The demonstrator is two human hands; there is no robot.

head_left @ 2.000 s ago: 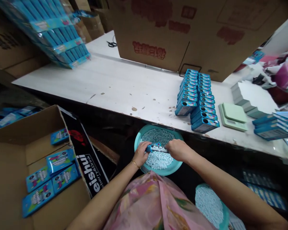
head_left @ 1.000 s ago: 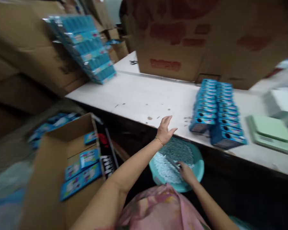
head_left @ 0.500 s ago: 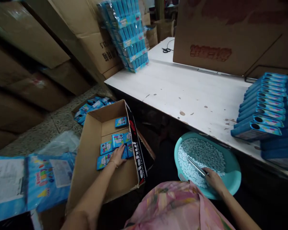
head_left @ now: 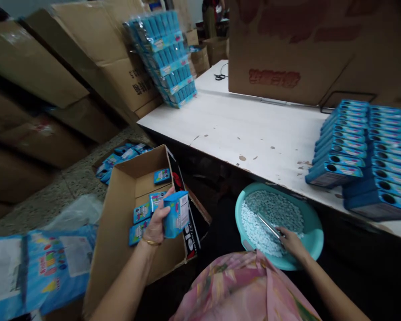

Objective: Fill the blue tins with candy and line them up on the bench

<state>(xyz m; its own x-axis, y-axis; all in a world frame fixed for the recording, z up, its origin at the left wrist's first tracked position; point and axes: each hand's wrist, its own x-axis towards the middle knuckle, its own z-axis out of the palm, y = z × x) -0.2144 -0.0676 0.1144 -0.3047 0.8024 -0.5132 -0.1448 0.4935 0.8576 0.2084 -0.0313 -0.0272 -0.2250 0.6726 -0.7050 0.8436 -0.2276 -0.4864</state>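
Note:
My left hand [head_left: 156, 222] is closed round a small blue candy box [head_left: 176, 214], lifted above an open cardboard carton [head_left: 112, 249]. Several similar blue boxes [head_left: 141, 214] lie on the carton's floor beneath it. On the other side, my right hand [head_left: 291, 243] grips the end of a metal scoop [head_left: 270, 225]; its far end rests among small pale candies [head_left: 259, 223]. These fill much of a turquoise basin [head_left: 316, 249] below the table edge. The fingertips of my right hand are partly hidden.
Rows of upright blue boxes [head_left: 341, 142] stand on the white table [head_left: 227, 125] at right. A wrapped stack of blue boxes [head_left: 169, 62] and scissors [head_left: 219, 77] are farther back. A large carton [head_left: 307, 49] stands behind. Blue printed bags [head_left: 60, 267] lie at lower left.
My left hand has taken hold of a blue candy box and raised it from the carton. My right hand stays on the scoop in the basin. The view has shifted slightly right.

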